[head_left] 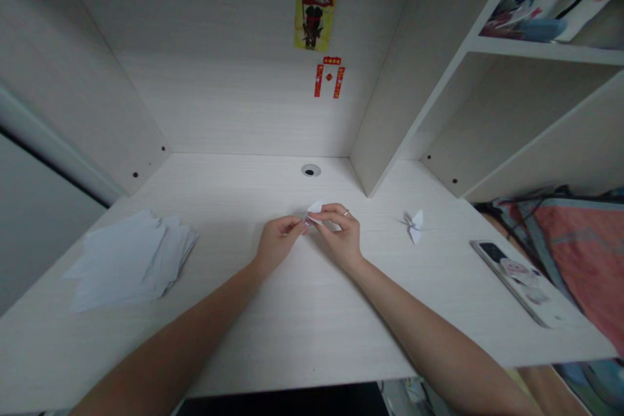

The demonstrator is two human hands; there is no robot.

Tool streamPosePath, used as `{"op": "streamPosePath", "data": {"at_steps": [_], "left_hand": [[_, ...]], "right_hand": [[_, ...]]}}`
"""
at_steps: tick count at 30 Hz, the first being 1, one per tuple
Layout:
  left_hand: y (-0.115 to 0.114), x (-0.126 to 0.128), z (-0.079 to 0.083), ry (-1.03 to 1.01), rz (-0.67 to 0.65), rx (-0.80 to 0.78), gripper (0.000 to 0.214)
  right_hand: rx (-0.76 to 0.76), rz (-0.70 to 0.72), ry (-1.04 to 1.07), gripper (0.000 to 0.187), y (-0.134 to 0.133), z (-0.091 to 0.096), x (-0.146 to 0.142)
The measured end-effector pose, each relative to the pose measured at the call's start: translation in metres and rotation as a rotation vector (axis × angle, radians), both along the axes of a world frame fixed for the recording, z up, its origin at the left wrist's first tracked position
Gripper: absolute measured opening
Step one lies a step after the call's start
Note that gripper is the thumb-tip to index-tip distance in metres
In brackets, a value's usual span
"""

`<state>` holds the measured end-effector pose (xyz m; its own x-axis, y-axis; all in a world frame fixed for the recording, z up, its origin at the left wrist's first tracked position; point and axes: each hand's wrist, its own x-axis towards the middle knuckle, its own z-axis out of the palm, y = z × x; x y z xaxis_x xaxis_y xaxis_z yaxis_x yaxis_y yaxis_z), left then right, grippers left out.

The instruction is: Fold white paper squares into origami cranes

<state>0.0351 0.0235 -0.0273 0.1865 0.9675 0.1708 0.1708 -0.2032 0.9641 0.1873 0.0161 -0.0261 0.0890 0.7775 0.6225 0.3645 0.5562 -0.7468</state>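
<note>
A small folded piece of white paper [316,207] is held between my two hands, just above the middle of the desk. My left hand [277,240] pinches its left side between thumb and fingertips. On the other side, my right hand [344,234], with a ring on one finger, grips the paper with thumb and fingers. The fingers cover part of the folds, so its full shape is hidden. To the right of my hands, a folded white paper crane [415,226] rests on the desk.
A loose stack of white paper sheets [127,260] lies at the left. A phone in a decorated case [524,283] sits near the right edge, beside a red and grey cloth [580,247]. Behind my hands are a round cable hole [311,170] and an upright shelf panel [390,110].
</note>
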Motion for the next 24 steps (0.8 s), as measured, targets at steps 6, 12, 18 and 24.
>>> {"op": "streamPosePath", "data": {"at_steps": [6, 12, 18, 24], "left_hand": [[-0.001, 0.000, 0.001, -0.038, 0.001, 0.005, 0.018], [0.000, 0.001, -0.001, -0.083, 0.002, -0.020, 0.021], [0.000, 0.000, 0.000, -0.095, 0.014, -0.053, 0.022], [0.002, -0.002, 0.007, -0.167, 0.054, -0.076, 0.022]], "right_hand": [[-0.120, 0.027, 0.121, 0.009, 0.003, -0.001, -0.005], [-0.304, 0.230, 0.346, 0.012, 0.009, -0.009, -0.008], [-0.122, 0.152, 0.209, 0.008, 0.006, -0.005, -0.004], [-0.103, 0.161, 0.083, 0.016, 0.003, -0.004, -0.003]]}}
